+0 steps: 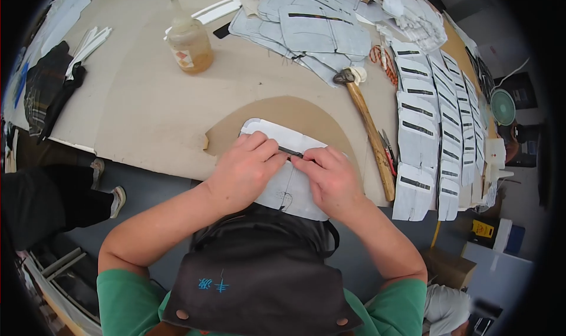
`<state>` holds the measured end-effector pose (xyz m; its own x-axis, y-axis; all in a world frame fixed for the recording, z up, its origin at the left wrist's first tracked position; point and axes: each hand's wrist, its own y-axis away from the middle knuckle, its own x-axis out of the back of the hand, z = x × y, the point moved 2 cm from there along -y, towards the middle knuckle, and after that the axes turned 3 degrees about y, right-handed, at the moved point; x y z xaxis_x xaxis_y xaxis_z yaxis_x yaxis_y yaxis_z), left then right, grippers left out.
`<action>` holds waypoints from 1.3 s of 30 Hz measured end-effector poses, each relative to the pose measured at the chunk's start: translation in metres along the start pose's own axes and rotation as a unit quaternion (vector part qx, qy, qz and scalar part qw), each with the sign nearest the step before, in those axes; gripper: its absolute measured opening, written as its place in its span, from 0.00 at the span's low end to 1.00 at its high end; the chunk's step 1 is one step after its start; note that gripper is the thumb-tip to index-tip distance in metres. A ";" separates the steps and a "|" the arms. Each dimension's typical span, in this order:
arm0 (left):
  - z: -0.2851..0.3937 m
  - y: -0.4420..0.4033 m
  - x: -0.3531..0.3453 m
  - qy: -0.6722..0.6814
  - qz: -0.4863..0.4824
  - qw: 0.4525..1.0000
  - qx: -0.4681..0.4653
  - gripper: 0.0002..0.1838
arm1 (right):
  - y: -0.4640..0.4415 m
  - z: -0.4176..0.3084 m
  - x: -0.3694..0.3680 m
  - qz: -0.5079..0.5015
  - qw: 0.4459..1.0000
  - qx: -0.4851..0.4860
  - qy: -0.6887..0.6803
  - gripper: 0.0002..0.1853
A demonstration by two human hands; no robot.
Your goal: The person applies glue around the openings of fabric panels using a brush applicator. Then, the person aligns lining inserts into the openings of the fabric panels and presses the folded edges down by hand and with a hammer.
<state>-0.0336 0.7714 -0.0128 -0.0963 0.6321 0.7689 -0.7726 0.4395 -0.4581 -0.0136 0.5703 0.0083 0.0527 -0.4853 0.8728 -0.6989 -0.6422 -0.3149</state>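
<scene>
Both the left hand (244, 165) and the right hand (330, 174) have a closed grip on a narrow black strip (290, 151), thumbs and fingertips pinching it near each other; the strip lies across the upper part of a white panel (276, 187), at the near edge of the desk (141, 118); the panel rests partly over a brown sheet (295, 107), and its lower end seems to overhang that edge toward the apron (259, 289).

To do this well, the fingers would best hold the strip straight and level, pressing evenly from the middle outward so that it does not pucker; because the lower end seems unsupported, a light pull is probably safer than a hard one, lest the panel slide off the near edge.

Room on the right is tight; a hammer (371, 137) lies with its handle end by the near edge, a red-handled tool (388, 151) just beside it, then rows of pale pieces (416, 144) running back from that edge; leftward the gap is wider, with a bottle (190, 48) standing well apart from the left hand, toward the far edge; a pile of pale pieces (324, 28) lies there too, farther right.
</scene>
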 end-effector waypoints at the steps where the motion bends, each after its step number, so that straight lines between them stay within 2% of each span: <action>1: 0.001 -0.003 0.001 0.001 0.002 1.000 -0.006 0.14 | 0.000 0.001 0.002 -0.011 1.000 0.004 -0.007 0.17; 3: 0.005 -0.002 0.002 0.015 -0.026 0.999 0.022 0.17 | 0.001 0.001 0.002 -0.008 1.000 -0.003 -0.002 0.17; 9: 0.018 0.003 -0.002 -0.007 -0.100 0.995 0.003 0.24 | 0.012 0.004 0.009 -0.022 1.000 -0.007 0.015 0.16; 12: 0.022 0.004 -0.002 -0.003 -0.078 0.997 0.025 0.23 | 0.018 0.013 0.019 -0.042 0.999 -0.014 -0.004 0.16; 17: 0.035 0.002 -0.005 -0.052 -0.108 0.992 0.034 0.24 | 0.018 0.013 0.019 -0.036 0.997 -0.050 -0.039 0.16; 23: 0.036 0.009 -0.006 -0.073 -0.091 0.993 0.029 0.26 | 0.039 0.024 0.039 -0.046 0.998 -0.018 0.040 0.16; 26: 0.037 0.009 -0.008 -0.081 -0.098 0.992 0.026 0.26 | 0.048 0.032 0.043 -0.040 0.999 -0.037 -0.003 0.18; 28: 0.037 0.009 -0.009 -0.086 -0.098 0.991 0.027 0.26 | 0.047 0.031 0.039 -0.010 0.990 -0.103 -0.093 0.21; 29: 0.037 0.010 -0.009 -0.087 -0.099 0.991 0.029 0.26 | 0.050 0.033 0.036 -0.021 0.988 -0.102 -0.110 0.24; 32: 0.037 0.009 -0.009 -0.087 -0.095 0.991 0.029 0.26 | 0.053 0.033 0.033 -0.006 0.984 -0.106 -0.139 0.25; 39: 0.039 0.009 -0.010 -0.081 -0.085 0.992 0.038 0.26 | 0.059 0.040 0.028 0.008 0.985 -0.097 -0.146 0.22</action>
<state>-0.0642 0.7447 -0.0073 -0.0557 0.4394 0.8966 -0.8313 0.4770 -0.2854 -0.0243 0.4949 -0.0007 0.2227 -0.6626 0.7151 -0.8230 -0.5209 -0.2264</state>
